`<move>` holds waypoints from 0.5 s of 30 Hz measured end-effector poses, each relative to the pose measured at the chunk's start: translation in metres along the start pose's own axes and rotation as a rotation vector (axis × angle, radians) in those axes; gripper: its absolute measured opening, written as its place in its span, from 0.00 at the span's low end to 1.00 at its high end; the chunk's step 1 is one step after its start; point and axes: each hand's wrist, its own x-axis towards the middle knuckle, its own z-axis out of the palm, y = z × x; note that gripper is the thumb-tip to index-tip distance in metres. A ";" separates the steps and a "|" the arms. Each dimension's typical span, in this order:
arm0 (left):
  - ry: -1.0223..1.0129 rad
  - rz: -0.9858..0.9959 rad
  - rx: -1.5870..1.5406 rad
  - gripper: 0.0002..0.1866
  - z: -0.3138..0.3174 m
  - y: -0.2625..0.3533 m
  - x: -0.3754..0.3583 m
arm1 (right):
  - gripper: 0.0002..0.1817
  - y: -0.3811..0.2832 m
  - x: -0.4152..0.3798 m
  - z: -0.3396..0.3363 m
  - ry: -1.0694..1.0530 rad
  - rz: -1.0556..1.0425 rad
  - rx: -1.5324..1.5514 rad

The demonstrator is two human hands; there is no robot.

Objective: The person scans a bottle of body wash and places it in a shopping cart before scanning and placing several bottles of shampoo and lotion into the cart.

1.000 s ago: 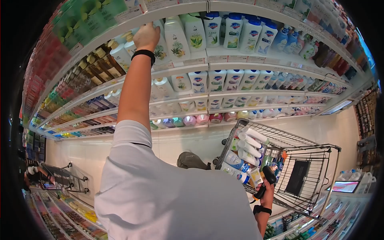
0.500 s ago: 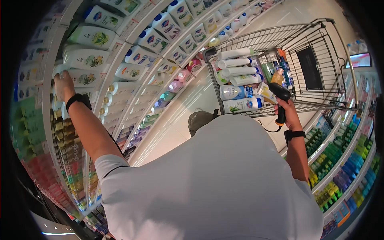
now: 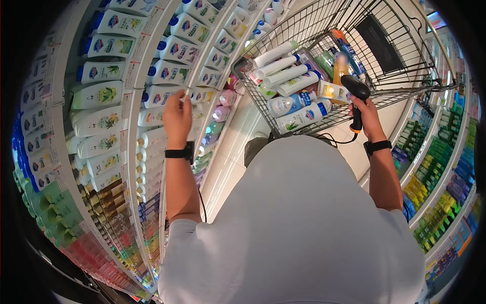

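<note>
My left hand (image 3: 177,120) is raised in front of the left shelves, beside rows of white bottles with blue caps (image 3: 174,72). Its fingers are partly curled, with a gap at the thumb, and nothing shows in them. My right hand (image 3: 370,120) is wrapped round the handle of a black handheld scanner (image 3: 356,89), whose cable runs down toward my body. Just left of the scanner, the wire cart (image 3: 253,104) holds several white bottles (image 3: 290,76), an amber pump bottle (image 3: 340,70) and a yellow-and-white pack (image 3: 333,92).
Shelves of bottles with price-label rails (image 3: 129,81) rise on the left. Another shelf with green, yellow and blue bottles (image 3: 439,167) stands on the right. Pale floor (image 3: 225,164) shows between the left shelves and the cart. A lit screen (image 3: 435,21) is at the upper right.
My left hand has moved right, away from the white bottles on the far-left shelf. The view has shifted, and the cart appears tilted and higher. My right hand still holds the scanner.
</note>
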 end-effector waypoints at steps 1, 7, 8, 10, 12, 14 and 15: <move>-0.144 -0.005 -0.062 0.15 0.026 0.015 -0.008 | 0.19 0.003 0.000 -0.001 0.012 0.005 0.018; -0.593 0.223 -0.138 0.23 0.122 0.081 -0.035 | 0.17 0.001 -0.012 0.001 0.048 -0.177 -0.340; -0.657 0.258 -0.128 0.25 0.131 0.087 -0.036 | 0.19 0.003 -0.012 -0.001 0.054 -0.149 -0.446; -0.760 0.298 -0.084 0.27 0.148 0.093 -0.040 | 0.19 0.011 -0.010 -0.003 0.044 -0.174 -0.521; -0.787 0.326 -0.017 0.27 0.162 0.094 -0.043 | 0.20 0.013 -0.007 -0.004 -0.012 -0.314 -0.707; -0.818 0.324 0.070 0.26 0.177 0.094 -0.049 | 0.18 0.014 -0.008 -0.003 -0.046 -0.438 -0.756; -0.826 0.327 0.074 0.26 0.181 0.094 -0.052 | 0.16 0.014 -0.010 -0.001 -0.087 -0.569 -0.816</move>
